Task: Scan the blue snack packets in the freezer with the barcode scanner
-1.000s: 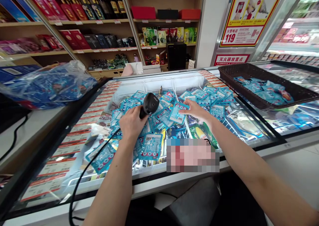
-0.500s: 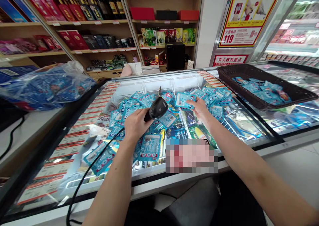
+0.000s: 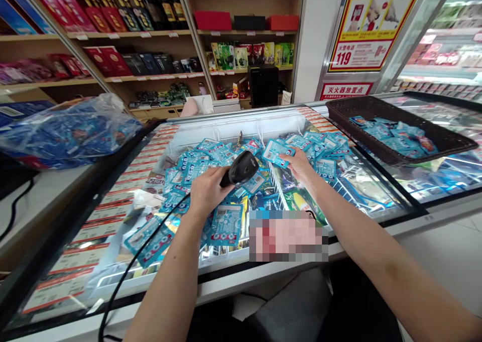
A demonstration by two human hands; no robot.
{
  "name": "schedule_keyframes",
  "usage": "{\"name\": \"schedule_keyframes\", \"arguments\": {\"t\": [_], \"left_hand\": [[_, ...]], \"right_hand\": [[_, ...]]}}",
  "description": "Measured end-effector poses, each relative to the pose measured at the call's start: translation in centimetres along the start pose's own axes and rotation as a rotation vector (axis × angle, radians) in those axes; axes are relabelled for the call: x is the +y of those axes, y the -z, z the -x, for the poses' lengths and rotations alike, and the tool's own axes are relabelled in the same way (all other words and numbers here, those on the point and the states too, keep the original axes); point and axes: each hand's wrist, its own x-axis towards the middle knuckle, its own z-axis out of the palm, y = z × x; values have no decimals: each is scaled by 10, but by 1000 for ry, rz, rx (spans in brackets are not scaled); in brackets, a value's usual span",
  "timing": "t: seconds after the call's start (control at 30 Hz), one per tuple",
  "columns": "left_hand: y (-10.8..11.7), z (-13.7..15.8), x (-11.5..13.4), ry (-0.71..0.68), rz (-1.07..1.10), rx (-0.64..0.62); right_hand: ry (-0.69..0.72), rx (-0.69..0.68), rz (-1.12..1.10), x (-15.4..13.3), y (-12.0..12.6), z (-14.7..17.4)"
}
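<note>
My left hand (image 3: 205, 190) grips a black corded barcode scanner (image 3: 241, 168), its head aimed right and away from me over an open chest freezer (image 3: 241, 118). My right hand (image 3: 299, 164) holds up a small teal packet (image 3: 274, 152) just right of the scanner head, lifted off the heap. A pile of the same teal packets (image 3: 211, 161) fills the freezer's middle. The scanner's black cable (image 3: 124, 276) trails down past my left forearm.
A dark woven tray (image 3: 433, 131) with more teal packets rests on the glass lid at right. A clear bag of blue packets (image 3: 71, 131) lies on the counter at left. Wooden shelves of boxes and bottles stand behind. A yellow and red poster (image 3: 371, 23) hangs at right.
My right hand picked a teal packet off the pile and raised it. The scanner head swung right toward the packet.
</note>
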Motion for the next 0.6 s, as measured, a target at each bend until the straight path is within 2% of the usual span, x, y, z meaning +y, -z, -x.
{"name": "schedule_keyframes", "arguments": {"t": [0.6], "left_hand": [[2,-2,2,-59,30,-56]], "right_hand": [[22,-12,101,-1,-1,2]]}}
